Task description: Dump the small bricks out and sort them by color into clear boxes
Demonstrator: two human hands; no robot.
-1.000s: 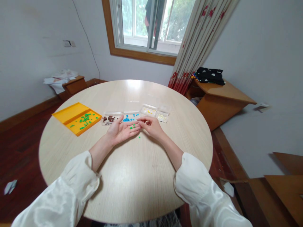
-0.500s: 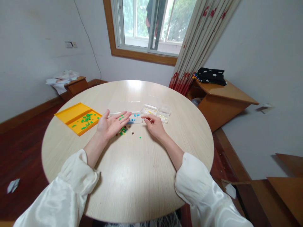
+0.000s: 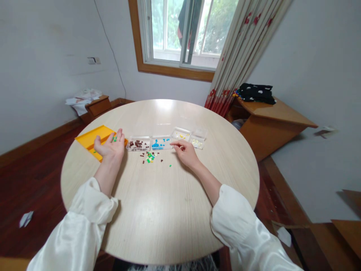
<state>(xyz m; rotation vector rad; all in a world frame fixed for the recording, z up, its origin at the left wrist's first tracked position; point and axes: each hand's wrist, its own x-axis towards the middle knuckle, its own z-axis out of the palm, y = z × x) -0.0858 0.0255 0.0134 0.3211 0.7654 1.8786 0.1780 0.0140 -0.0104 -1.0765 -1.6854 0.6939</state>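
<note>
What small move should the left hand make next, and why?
Probably tip the left hand to drop its green pieces into the yellow box: this hand is palm up, seemingly above the box, where another green piece shows.

Yellow box (image 3: 93,138) smooth plastic; trays (image 3: 165,147) clear glossy plastic; tabletop (image 3: 160,210) wood-grained, sheeny; sleeves (image 3: 73,227) satiny cloth.

I hold my left grip (image 3: 112,148) palm up, fingers extended, left of centre; my right grip (image 3: 173,145), near the centre, shows bent fingers, index toward the left. My left forearm (image 3: 106,176) and right forearm (image 3: 209,183) slant up from below.
</note>
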